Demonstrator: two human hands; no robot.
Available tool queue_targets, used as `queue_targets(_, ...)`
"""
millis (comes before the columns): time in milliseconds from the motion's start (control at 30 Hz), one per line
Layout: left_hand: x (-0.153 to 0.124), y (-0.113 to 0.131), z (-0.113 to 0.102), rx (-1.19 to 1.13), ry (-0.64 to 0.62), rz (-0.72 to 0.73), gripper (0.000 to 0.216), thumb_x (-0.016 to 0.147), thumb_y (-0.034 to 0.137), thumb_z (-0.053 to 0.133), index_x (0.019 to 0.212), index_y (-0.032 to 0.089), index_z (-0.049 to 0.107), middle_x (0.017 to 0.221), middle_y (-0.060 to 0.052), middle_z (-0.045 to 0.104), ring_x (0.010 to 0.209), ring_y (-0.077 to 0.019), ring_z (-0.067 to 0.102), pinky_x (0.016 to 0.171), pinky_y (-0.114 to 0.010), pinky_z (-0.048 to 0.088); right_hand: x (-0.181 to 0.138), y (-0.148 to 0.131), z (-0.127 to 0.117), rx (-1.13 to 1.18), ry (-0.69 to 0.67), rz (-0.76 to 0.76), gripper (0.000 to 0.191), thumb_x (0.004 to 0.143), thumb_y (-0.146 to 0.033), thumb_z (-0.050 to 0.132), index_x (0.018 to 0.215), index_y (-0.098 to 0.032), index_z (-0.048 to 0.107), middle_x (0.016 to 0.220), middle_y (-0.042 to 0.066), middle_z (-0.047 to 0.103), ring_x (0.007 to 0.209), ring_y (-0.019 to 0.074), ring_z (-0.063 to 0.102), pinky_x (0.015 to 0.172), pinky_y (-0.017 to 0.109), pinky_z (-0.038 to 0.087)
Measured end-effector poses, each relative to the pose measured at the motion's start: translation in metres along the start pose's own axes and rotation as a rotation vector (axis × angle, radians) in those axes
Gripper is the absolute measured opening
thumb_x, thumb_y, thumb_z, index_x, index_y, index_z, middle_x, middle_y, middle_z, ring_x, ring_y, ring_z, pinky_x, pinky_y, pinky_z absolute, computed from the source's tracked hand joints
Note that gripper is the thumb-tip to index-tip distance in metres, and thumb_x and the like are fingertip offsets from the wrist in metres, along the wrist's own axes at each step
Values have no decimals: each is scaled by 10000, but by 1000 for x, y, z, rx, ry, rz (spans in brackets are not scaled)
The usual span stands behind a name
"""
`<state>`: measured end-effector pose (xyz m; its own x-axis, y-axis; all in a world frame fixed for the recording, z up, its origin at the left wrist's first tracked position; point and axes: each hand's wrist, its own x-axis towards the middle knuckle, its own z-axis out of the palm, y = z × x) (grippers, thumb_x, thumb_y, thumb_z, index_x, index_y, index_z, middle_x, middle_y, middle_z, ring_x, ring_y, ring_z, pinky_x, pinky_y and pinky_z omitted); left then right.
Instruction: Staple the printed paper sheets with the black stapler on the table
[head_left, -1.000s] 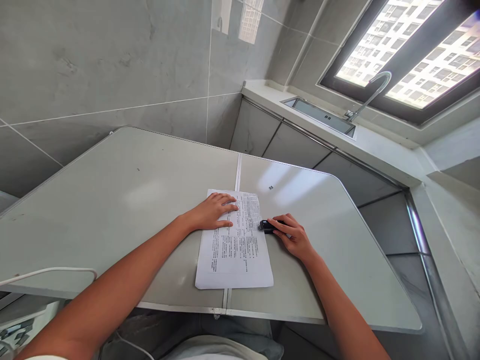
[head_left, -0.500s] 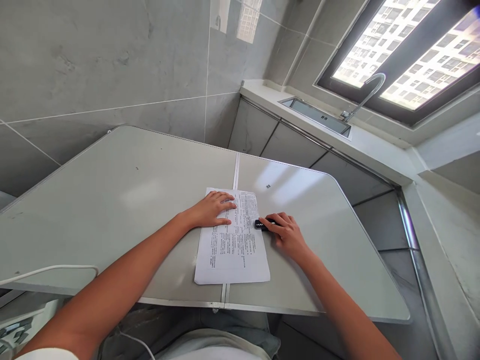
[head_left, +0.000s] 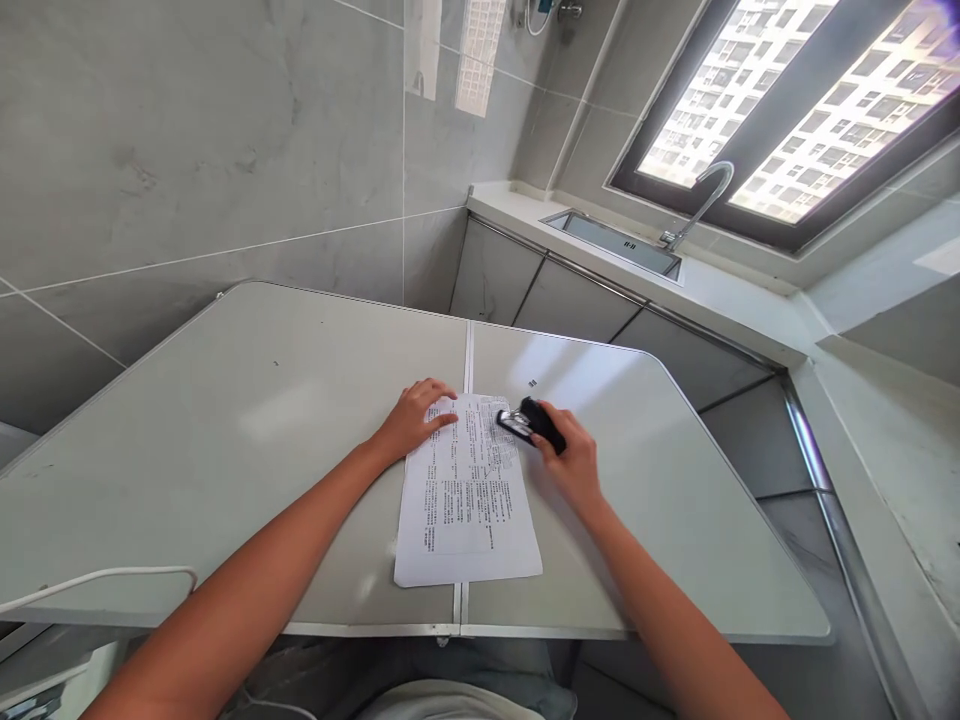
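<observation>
A sheaf of printed paper (head_left: 465,540) lies across the table's middle seam. My left hand (head_left: 415,418) rests at its upper left corner, thumb and fingers apart, with the thumb on the page. My right hand (head_left: 576,455) grips a black stapler (head_left: 546,425) at the paper's upper right edge. The stapler is tilted and its silver metal part shows at the front, over the printed page. Whether its jaws touch the paper I cannot tell.
The pale folding table (head_left: 337,350) carries small dark marks (head_left: 532,382) beyond the stapler. A white cable (head_left: 97,574) lies at the left. Behind stand a tiled wall (head_left: 225,130) and a counter with a sink (head_left: 611,243) and faucet (head_left: 701,205).
The stapler has been lifted and turned, showing its silver part. My left hand has shifted from lying flat on the page toward its upper left corner. The camera view has tilted up slightly.
</observation>
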<state>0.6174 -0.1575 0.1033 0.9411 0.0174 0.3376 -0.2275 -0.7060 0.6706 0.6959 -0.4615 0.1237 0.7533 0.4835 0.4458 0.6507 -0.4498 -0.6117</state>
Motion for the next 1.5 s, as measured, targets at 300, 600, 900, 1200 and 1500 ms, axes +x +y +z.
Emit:
queue_targets(300,4,-16,-21,-196,503,-236,227,1007,365,532,872,216,637,938,-49,598,867,-199,547,774,-308,435,-3,-46,64,78,-261,-120,592,928,-144,541,1475,-371,537,1124,79,652,1040,271,620,908,436,556)
queue_targets(600,11,-39,-21,-842,538,-365,282,941,445,627,803,204,671,835,-43,565,712,-141,502,644,-251,430,-45,23,-17,-15,-181,-11,458,986,-296,557,1443,-332,570,1182,95,646,1076,297,621,944,504,550)
queue_targets(900,13,-50,-25,-1056,618,-404,284,886,454,675,806,187,621,811,-39,567,656,-123,526,585,-256,449,9,65,-42,157,-3,52,388,1033,-494,470,1093,-241,758,1103,92,689,1017,251,667,884,420,574)
queue_targets(1200,13,-56,-23,-1132,626,-425,202,851,351,712,791,170,645,810,-31,544,652,-103,505,567,-235,441,62,89,23,-319,-402,-44,721,970,-658,515,1543,-223,473,1697,151,248,1564,367,241,1244,590,280)
queue_targets(1500,14,-52,-22,-1108,628,-430,198,849,340,704,772,167,648,821,-40,546,655,-107,492,568,-233,429,56,52,50,-365,-593,-204,876,1004,-717,345,1669,-185,141,1726,131,120,1599,290,141,1309,536,115)
